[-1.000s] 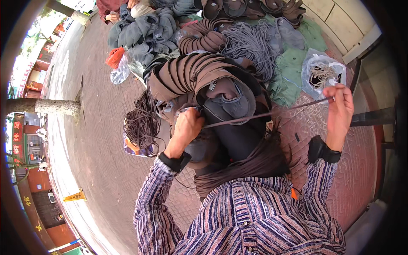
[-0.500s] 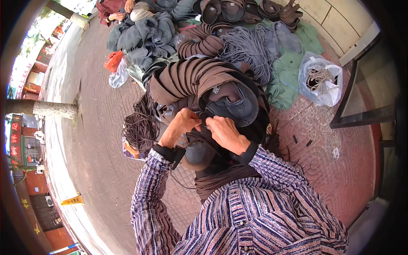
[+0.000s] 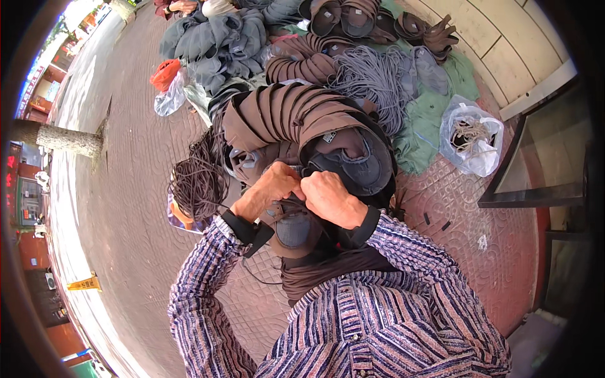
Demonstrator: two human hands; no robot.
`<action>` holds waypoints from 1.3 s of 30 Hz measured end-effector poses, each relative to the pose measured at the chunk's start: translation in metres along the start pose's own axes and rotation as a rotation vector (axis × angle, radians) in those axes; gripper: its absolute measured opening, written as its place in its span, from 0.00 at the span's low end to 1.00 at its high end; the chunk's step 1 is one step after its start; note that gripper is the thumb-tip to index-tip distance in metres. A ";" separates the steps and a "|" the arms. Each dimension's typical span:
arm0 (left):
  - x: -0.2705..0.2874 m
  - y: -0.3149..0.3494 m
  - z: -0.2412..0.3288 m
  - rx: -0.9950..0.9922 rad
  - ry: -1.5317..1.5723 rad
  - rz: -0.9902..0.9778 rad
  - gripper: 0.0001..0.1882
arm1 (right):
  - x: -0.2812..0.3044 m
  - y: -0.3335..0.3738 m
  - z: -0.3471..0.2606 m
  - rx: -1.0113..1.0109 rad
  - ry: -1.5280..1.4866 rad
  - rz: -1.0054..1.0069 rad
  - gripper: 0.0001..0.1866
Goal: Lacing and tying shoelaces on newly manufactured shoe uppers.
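Note:
Both my hands meet over a brown shoe upper [image 3: 295, 228] with a grey mesh toe, which lies at my lap. My left hand [image 3: 275, 184] is closed at its lace area, gripping the upper. Pressed against it, my right hand [image 3: 329, 196] is curled shut; what its fingers pinch is hidden. Just beyond stands a long curved stack of nested brown shoe uppers [image 3: 271, 120], its dark lining facing me. Brown laces [image 3: 200, 183] hang in a tangled bundle to the left of my left hand. More brown cord [image 3: 334, 271] lies across my lap.
Grey shoe uppers [image 3: 220, 47] are heaped at the far left, near another person's hand [image 3: 183, 7]. Grey laces [image 3: 372, 82] spread over a green cloth [image 3: 416, 138]. A clear bag of cord [image 3: 471, 135] sits at right, beside a dark-framed glass panel [image 3: 539, 157]. A tree trunk [image 3: 69, 140] stands left.
My hands have drawn together, and the right fingers have curled in against the left hand. The view has shifted slightly; the shoe upper stays at my lap.

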State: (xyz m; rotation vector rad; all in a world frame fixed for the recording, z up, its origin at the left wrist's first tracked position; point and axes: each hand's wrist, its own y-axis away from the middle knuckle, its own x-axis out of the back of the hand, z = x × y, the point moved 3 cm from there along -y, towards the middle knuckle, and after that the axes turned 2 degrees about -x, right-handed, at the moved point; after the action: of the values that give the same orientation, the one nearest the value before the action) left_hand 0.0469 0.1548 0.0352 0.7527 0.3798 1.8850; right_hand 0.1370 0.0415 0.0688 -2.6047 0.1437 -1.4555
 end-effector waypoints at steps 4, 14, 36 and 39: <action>0.000 0.004 0.012 0.153 -0.008 -0.032 0.06 | -0.004 -0.001 0.008 -0.033 -0.042 -0.016 0.01; 0.001 0.005 0.003 0.167 0.183 -0.015 0.07 | -0.013 -0.004 0.035 -0.192 -0.342 -0.039 0.06; -0.002 0.006 0.008 0.102 0.008 -0.035 0.08 | -0.029 0.015 0.032 -0.197 -0.357 0.026 0.07; -0.003 0.003 0.005 -0.049 -0.274 0.009 0.09 | -0.024 0.015 0.029 -0.196 -0.383 0.013 0.12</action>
State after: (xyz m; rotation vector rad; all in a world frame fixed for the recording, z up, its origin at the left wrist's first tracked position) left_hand 0.0489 0.1500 0.0396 0.9661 0.1569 1.7630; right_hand 0.1489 0.0328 0.0312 -2.9754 0.2666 -0.9545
